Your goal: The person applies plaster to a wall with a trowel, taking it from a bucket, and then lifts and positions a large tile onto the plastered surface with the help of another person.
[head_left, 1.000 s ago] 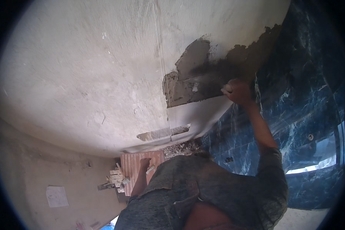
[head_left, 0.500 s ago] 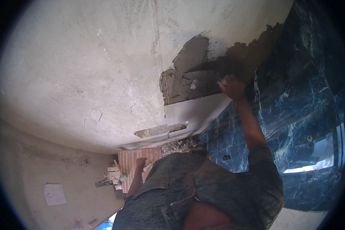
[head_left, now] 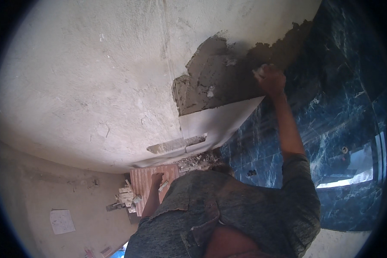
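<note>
The largest thing is the pale, rough wall (head_left: 81, 77), which fills the upper left of the view. On the right, it meets the glossy blue marbled panels (head_left: 335, 103). Along this meeting line lies the dark grey patch of mortar (head_left: 202, 81), spread on the wall; its long axis rises from lower left to upper right. Directly under its lower edge is a smooth whitish strip (head_left: 219, 114). Farther down are a ribbed reddish block (head_left: 142, 174) and, above it, a narrow recess (head_left: 176, 145) in the wall.

The right hand (head_left: 274, 81) is clearly the nearer one to the mortar: it is at the patch's right side, next to the blue panels, so most of the patch extends leftward from its grip. Its fingers are closed around a small pale piece (head_left: 259, 72). The left hand (head_left: 158, 177) is low, in front of the block, well apart from the mortar. It appears small and dim, so I cannot tell whether its curled fingers hold the pale stick (head_left: 163, 185) or are only beside it.
</note>
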Available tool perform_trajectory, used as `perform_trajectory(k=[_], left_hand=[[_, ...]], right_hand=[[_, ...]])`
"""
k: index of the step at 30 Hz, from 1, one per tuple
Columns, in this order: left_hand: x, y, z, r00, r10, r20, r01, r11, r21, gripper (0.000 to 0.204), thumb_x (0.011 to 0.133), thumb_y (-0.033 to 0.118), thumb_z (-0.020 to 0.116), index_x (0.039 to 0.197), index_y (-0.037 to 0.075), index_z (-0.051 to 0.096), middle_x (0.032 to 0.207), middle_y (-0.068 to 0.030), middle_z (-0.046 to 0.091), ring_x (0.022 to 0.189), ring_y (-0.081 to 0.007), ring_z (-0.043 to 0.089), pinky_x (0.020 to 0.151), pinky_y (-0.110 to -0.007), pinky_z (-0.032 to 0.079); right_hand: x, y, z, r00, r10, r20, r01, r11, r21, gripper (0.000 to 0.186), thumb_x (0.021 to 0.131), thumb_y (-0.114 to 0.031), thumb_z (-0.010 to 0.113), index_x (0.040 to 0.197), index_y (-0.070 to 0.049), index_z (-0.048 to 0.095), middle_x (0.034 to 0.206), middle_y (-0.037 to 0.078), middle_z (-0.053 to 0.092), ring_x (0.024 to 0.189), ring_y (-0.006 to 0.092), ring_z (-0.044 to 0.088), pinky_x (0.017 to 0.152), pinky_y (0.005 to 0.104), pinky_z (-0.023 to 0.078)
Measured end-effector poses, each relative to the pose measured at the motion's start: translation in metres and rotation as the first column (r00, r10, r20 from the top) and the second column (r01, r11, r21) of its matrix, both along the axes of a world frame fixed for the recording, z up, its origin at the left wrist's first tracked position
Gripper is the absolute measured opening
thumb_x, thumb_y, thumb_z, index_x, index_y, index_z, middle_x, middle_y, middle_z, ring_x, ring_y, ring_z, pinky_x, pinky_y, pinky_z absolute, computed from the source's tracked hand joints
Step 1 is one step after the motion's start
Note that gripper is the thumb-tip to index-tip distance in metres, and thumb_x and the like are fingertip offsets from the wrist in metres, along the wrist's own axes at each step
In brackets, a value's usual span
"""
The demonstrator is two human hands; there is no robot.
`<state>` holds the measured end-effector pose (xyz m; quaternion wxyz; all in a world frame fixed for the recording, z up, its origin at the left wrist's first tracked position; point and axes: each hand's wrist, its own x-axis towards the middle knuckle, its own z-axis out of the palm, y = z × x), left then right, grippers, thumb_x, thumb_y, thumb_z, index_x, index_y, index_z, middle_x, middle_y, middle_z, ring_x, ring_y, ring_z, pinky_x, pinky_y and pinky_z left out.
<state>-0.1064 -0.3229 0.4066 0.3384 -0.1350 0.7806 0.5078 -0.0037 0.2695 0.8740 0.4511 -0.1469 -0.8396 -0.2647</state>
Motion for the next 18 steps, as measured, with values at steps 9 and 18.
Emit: perform_trajectory(k=[9,18], left_hand=[[0.022,-0.016,-0.003,1.000,0.008,0.027,-0.006,0.998,-0.057,0.027,0.078,0.021,0.068,0.086,-0.005,0.069,0.064,-0.0093,0.059,0.053,-0.0169,0.056,0.045,-0.034,0.043],[0.011,-0.004,0.009,0.999,-0.016,-0.047,0.014,0.999,-0.036,0.026,0.077,0.021,0.068,0.085,-0.004,0.070,0.068,-0.0100,0.062,0.058,-0.0185,0.059,0.052,-0.036,0.045]], right_hand=[[0.022,-0.033,0.022,0.989,0.049,-0.143,-0.078,0.976,-0.204,0.036,0.071,-0.043,0.078,0.086,-0.012,0.065,0.081,0.007,0.065,0.073,0.0236,0.066,0.063,0.0354,0.054],[0.001,-0.087,-0.012,0.931,0.283,0.231,-0.234,0.948,-0.217,0.036,0.072,-0.039,0.078,0.086,-0.011,0.061,0.081,0.008,0.061,0.073,0.0278,0.063,0.064,0.0385,0.053]])
